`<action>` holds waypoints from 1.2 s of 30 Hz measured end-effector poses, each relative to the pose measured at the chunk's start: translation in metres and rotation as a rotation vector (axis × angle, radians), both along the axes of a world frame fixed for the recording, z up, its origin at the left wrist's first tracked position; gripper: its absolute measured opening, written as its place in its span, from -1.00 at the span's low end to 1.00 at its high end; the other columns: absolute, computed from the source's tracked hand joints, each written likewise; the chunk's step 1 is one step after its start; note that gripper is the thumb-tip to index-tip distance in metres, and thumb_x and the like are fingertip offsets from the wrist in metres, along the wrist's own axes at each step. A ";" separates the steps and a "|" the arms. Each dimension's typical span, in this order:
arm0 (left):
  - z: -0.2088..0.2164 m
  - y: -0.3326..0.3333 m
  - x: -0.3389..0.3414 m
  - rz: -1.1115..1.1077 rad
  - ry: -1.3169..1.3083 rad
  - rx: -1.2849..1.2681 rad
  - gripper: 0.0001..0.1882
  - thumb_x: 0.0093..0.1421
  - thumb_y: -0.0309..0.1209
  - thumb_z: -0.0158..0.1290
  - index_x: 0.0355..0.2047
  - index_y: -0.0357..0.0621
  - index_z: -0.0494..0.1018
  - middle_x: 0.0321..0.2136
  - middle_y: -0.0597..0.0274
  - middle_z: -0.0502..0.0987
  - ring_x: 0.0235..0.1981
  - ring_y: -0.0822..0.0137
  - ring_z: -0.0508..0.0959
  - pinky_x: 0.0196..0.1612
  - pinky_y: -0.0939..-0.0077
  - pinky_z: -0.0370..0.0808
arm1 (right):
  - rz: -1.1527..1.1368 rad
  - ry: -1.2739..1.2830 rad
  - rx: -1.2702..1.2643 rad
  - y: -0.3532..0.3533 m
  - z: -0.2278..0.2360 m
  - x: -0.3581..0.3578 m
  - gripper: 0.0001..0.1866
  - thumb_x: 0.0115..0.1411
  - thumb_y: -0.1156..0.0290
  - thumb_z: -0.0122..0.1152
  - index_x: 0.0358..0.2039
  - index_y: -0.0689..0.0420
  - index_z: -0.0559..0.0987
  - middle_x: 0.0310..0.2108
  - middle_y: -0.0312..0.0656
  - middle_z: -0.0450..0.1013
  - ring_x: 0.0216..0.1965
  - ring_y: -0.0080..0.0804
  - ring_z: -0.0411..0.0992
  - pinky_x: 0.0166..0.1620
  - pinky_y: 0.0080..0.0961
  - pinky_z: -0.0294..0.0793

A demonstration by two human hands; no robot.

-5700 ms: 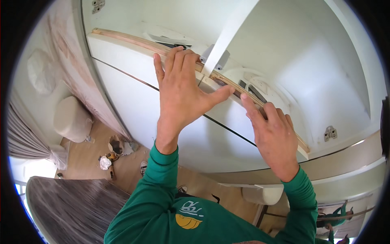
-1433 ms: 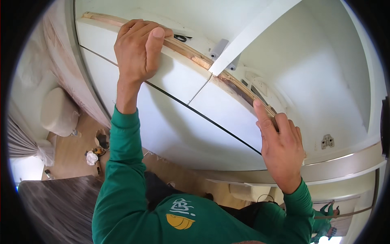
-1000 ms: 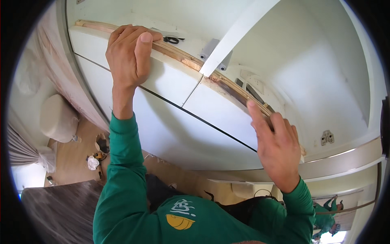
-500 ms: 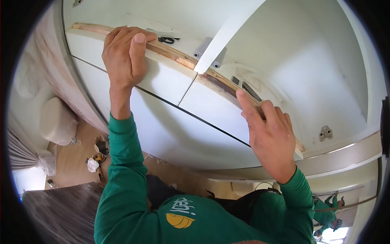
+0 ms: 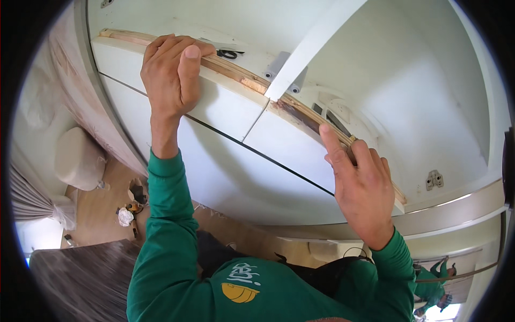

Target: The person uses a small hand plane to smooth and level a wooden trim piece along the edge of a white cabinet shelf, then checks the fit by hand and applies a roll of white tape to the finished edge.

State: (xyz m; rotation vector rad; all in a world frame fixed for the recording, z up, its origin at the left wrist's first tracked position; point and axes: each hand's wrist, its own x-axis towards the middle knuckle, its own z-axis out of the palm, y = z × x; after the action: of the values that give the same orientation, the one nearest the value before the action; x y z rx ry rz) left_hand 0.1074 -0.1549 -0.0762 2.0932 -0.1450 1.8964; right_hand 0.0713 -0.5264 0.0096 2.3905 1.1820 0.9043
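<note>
A strip of bare wood [image 5: 238, 75] runs along the top edge of a white cabinet front [image 5: 228, 102]. My left hand [image 5: 171, 80] is closed over the strip toward its left end, fingers bent across the far side and thumb raised on the near side. Farther right, my right hand [image 5: 366, 188] rests on the same strip. Its index finger lies stretched along the wood while the other fingers curl over the edge; their tips are hidden. Between the hands, a white upright divider [image 5: 316, 45] meets the strip, and the wood beside it looks dark and rough.
Inside the cabinet lie a black-handled tool [image 5: 228, 54], grey rolls [image 5: 276, 65] and flat dark pieces [image 5: 337, 122]. A metal hinge plate [image 5: 434, 180] is fixed at right. Below left, a yellow-black power tool [image 5: 134, 207] sits on the wooden floor near a beige padded seat [image 5: 80, 158].
The whole view has shifted slightly, so everything sits a little farther right. Both hands keep their places on the wooden strip.
</note>
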 end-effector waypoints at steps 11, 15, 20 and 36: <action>0.011 -0.002 -0.018 -0.054 0.112 0.023 -0.54 0.63 -0.25 -0.14 -0.22 -0.12 0.73 -0.22 0.17 0.77 -0.07 0.01 0.69 0.23 0.07 0.48 | 0.323 0.424 0.177 0.005 0.016 -0.028 -0.24 0.29 0.55 0.52 0.48 -0.21 0.61 -0.31 -0.19 0.40 -0.37 -0.19 0.45 -0.27 -0.25 0.57; 0.017 -0.052 -0.054 -0.225 0.074 -0.100 -0.77 0.54 -0.27 0.17 -0.05 -0.17 0.67 -0.04 0.03 0.73 0.09 -0.14 0.65 0.28 -0.02 0.47 | 0.153 0.443 0.425 -0.025 0.021 -0.019 -0.31 0.35 0.49 0.44 0.48 -0.24 0.60 -0.32 -0.18 0.36 -0.40 -0.15 0.45 -0.27 -0.20 0.55; 0.035 -0.069 -0.049 -0.074 0.175 -0.020 -0.57 0.61 -0.03 0.09 -0.04 -0.16 0.68 -0.07 0.05 0.72 0.09 -0.10 0.62 0.27 0.01 0.45 | 0.069 0.352 0.355 -0.035 0.024 -0.008 -0.32 0.36 0.50 0.38 0.47 -0.27 0.61 -0.28 -0.22 0.38 -0.34 -0.18 0.48 -0.19 -0.17 0.57; 0.013 -0.023 -0.006 0.011 0.125 0.078 -0.45 0.64 -0.18 -0.17 -0.35 -0.14 0.71 -0.46 0.18 0.66 -0.33 -0.03 0.63 0.00 0.14 0.53 | 0.006 0.067 0.072 -0.041 0.002 -0.003 -0.19 0.28 0.53 0.37 0.53 -0.31 0.55 -0.25 -0.31 0.33 -0.27 -0.28 0.43 -0.14 -0.22 0.53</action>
State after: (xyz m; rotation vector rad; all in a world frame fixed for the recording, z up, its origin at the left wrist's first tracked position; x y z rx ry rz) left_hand 0.1017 -0.1776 -0.0634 2.2619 -0.1823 1.7864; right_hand 0.0682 -0.5678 0.0119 2.4942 1.2003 0.8894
